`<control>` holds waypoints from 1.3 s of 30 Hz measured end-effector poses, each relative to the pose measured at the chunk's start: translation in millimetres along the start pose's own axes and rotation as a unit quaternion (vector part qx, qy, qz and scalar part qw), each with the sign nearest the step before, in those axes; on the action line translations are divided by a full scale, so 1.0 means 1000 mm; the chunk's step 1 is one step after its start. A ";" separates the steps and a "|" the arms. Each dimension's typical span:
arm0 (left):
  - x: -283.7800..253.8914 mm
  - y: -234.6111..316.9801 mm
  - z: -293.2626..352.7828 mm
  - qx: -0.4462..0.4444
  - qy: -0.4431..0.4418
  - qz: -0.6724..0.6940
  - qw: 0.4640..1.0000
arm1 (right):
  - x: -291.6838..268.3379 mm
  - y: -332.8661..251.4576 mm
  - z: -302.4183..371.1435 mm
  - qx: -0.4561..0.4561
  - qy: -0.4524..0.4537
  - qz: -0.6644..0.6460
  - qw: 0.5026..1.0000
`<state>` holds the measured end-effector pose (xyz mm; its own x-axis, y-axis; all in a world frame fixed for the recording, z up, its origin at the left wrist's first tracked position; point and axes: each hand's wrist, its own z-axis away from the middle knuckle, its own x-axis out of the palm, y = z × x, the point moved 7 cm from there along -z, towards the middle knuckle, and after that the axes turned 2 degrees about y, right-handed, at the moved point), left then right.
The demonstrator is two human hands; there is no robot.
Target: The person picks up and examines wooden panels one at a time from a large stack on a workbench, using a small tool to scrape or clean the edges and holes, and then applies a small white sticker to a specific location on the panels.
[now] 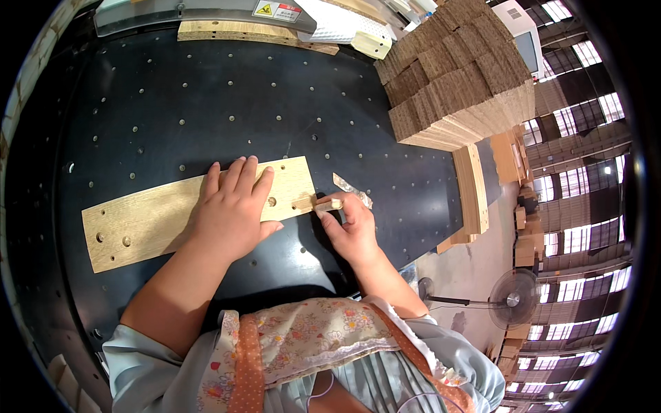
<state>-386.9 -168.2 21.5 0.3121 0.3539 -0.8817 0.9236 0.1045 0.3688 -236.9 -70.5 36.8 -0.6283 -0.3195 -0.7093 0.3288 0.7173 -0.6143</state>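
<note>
A long pale wooden board (151, 213) lies at a slant on the dark tabletop, with several drilled holes near its two ends. My left hand (234, 210) rests flat on the board, its fingers stretched out toward the far edge. At the board's right end, my right hand (351, 226) pinches a small pale stick-like piece, seemingly wood (329, 205), between thumb and fingers. This piece is against or very close to the board's end near a hole; exact contact is hard to see. A torn, whitish-brown strip (352, 187) lies just beyond my right fingers, partly hidden by them.
Tall stacks of brown boards (454, 82) stand at the far right of the dark, stud-dotted table (227, 89). More pale wood pieces (471, 193) lie along the right edge. A grey machine guard (206, 15) borders the far side. A fan (513, 299) stands beyond the table.
</note>
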 end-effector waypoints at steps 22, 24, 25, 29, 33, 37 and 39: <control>0.003 -0.001 -0.002 -0.011 -0.039 -0.016 0.999 | 0.009 -0.015 -0.006 -0.037 -0.015 0.006 0.999; 0.002 -0.002 0.000 -0.010 -0.042 -0.018 0.999 | 0.005 -0.002 -0.003 0.003 -0.008 -0.002 1.000; 0.002 -0.001 -0.001 -0.011 -0.042 -0.015 0.999 | 0.000 0.004 -0.003 0.020 -0.006 -0.002 1.000; 0.004 -0.001 -0.002 -0.013 -0.043 -0.017 0.999 | 0.001 -0.002 -0.005 0.006 -0.001 -0.010 1.000; 0.003 -0.001 -0.001 -0.012 -0.047 -0.022 0.999 | 0.006 0.003 -0.006 0.011 -0.006 -0.010 1.000; 0.003 -0.001 -0.002 -0.014 -0.051 -0.017 0.998 | -0.002 0.003 -0.005 0.021 0.004 0.016 1.000; 0.004 0.000 -0.003 -0.011 -0.052 -0.019 0.998 | 0.002 0.004 -0.005 0.014 -0.007 -0.017 1.000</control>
<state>-386.5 -164.1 19.1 0.3001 0.2506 -0.9204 0.9302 0.1371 0.3406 -240.4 -65.2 34.8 -0.6293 -0.3515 -0.6931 0.3277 0.6887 -0.6468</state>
